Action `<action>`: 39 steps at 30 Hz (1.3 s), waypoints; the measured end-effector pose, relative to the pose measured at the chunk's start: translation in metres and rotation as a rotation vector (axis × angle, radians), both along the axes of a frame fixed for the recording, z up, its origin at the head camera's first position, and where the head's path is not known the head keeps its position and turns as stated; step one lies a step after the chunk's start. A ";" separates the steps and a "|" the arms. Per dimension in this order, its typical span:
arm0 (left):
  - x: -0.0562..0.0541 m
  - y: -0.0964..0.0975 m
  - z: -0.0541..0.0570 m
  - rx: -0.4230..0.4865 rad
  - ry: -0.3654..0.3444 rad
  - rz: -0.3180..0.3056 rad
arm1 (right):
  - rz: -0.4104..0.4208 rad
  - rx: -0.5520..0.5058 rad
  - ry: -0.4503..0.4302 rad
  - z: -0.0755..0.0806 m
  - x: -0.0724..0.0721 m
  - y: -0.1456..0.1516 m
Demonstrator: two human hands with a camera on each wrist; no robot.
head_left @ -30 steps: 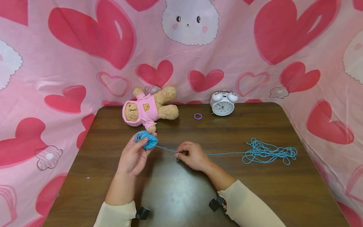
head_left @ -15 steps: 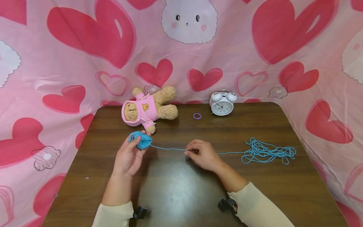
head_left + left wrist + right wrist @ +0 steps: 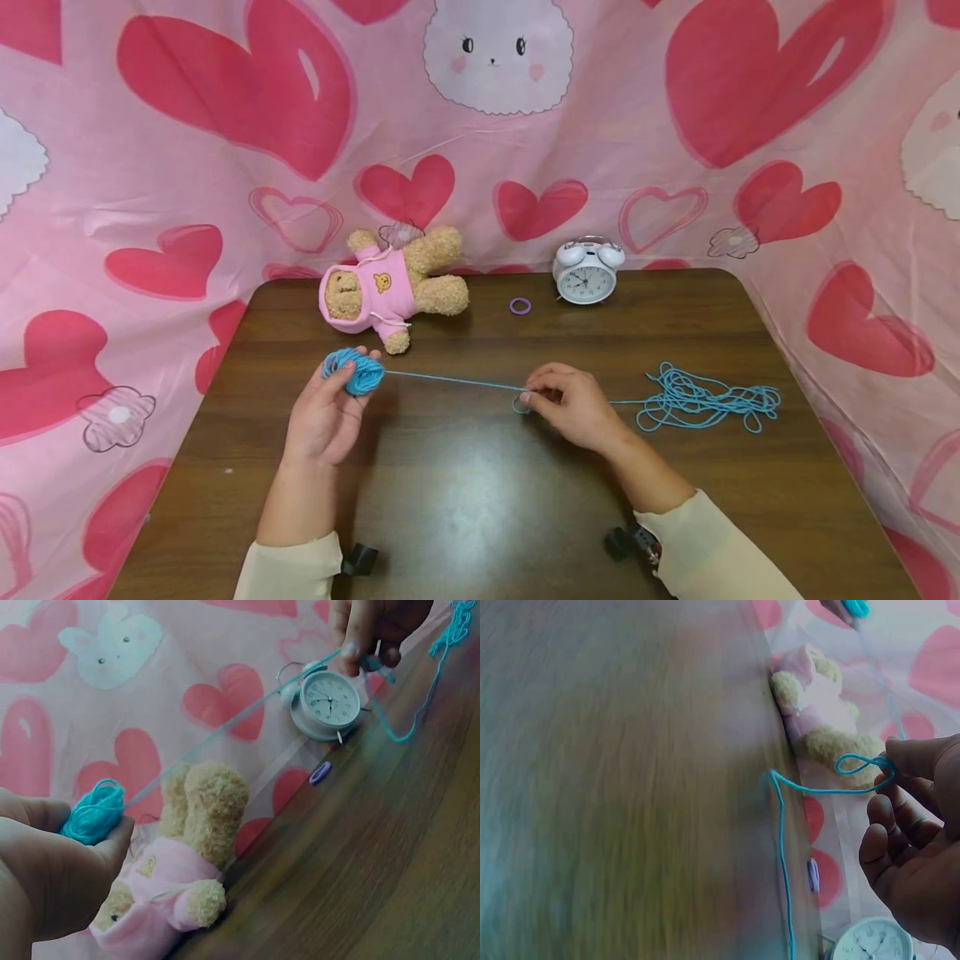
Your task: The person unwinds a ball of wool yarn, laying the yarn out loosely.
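Note:
A small wound ball of blue yarn [image 3: 363, 375] is held between the thumb and fingers of my left hand [image 3: 327, 421], above the table's left half. From it a single strand of yarn [image 3: 453, 381] runs straight across to my right hand [image 3: 581, 410], which pinches it between thumb and fingertips. A small loop [image 3: 853, 763] of the strand sticks out beside the right thumb in the right wrist view. Beyond this hand the yarn continues to a loose tangled heap of blue yarn [image 3: 708, 398] lying on the table at the right.
A teddy bear [image 3: 390, 287] in a pink hoodie lies on its back at the table's rear left. A purple ring [image 3: 520, 307] and a white alarm clock [image 3: 587, 271] are near the back edge. Behind the brown table [image 3: 465, 517] hangs a pink heart-patterned cloth [image 3: 465, 133].
My right hand has moved right and my left hand slightly left with the ball. The strand between them has grown longer and is now straight.

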State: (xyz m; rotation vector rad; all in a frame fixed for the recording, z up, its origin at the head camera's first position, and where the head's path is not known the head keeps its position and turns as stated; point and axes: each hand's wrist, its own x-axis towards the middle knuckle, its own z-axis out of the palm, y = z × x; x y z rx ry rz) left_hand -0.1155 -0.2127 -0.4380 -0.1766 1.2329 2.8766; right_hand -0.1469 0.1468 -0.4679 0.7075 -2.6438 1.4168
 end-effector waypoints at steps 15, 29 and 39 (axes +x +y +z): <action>-0.001 -0.011 0.008 0.044 -0.146 0.099 | -0.044 0.028 0.002 0.005 0.006 0.038; 0.000 -0.012 0.004 0.127 -0.076 0.138 | -0.050 0.033 0.034 0.005 0.013 0.047; -0.002 -0.014 0.003 0.066 -0.101 0.173 | -0.075 0.045 0.044 0.004 0.013 0.060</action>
